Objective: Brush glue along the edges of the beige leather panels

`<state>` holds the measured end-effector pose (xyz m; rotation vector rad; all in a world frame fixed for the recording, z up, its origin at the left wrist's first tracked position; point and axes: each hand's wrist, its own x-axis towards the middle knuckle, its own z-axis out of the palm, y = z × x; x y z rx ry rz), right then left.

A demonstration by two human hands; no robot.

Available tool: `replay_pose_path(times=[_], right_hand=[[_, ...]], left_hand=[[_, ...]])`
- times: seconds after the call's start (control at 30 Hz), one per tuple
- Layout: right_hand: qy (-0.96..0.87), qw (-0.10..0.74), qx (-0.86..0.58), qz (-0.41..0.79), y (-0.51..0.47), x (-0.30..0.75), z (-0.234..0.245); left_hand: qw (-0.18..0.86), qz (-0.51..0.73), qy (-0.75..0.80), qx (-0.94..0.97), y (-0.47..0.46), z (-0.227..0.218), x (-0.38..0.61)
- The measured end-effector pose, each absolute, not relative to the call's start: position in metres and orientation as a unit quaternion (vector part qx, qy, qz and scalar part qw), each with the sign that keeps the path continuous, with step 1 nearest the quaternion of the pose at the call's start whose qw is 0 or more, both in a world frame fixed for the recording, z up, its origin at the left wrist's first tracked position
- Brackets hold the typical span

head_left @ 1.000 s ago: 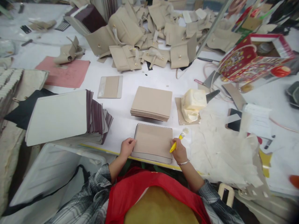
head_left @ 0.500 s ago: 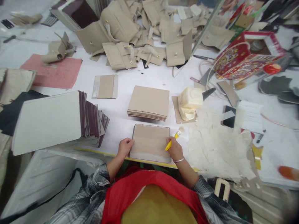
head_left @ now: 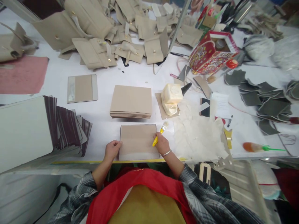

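In front of me at the table edge lies a rectangular panel point(head_left: 139, 140), tan on top with a paler strip along its near side and a dark rim. My left hand point(head_left: 112, 150) is closed, thumb and fingers pinching its left edge. My right hand point(head_left: 162, 143) grips a small yellow-handled paintbrush point(head_left: 155, 141), bristles pointing away from me, while its fingertips touch the panel's right edge. Just beyond is a stack of tan boards point(head_left: 131, 101). To its right, a pale glue-smeared container point(head_left: 172, 95) with a dark handle sticking out stands on a tan scrap.
Grey-white panels with maroon edges are stacked point(head_left: 25, 130) at left. Tan leather pieces point(head_left: 93, 53) with clasps pile up at the back. A smaller grey-and-tan panel point(head_left: 83, 88) lies behind left. Whitish glue-crusted sheeting point(head_left: 198, 133), a red patterned box point(head_left: 212, 53) and an orange bottle point(head_left: 252, 147) are right.
My view has turned right, so everything appears farther left. The tan covering now sits closer to the panel's far edge. Both hands keep their places at its sides, the paintbrush still in my right.
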<state>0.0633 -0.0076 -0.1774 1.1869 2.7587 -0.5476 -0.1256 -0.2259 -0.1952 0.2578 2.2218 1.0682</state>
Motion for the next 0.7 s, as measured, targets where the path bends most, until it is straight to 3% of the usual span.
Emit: replay_pose_path(times=[0.23, 0.57, 0.7], right_hand=[[0.908, 0.081, 0.380, -0.157, -0.007, 0.059, -0.173], [0.913, 0.178, 0.354, -0.094, -0.005, 0.040, -0.156], [0.901, 0.178, 0.392, -0.057, 0.003, 0.040, -0.144]], left_hand=[[0.305, 0.399, 0.855, 0.133, -0.225, -0.199, -0.130], [0.344, 0.272, 0.866, 0.242, -0.220, -0.183, -0.158], [0.314, 0.178, 0.880, 0.310, -0.217, -0.165, -0.162]])
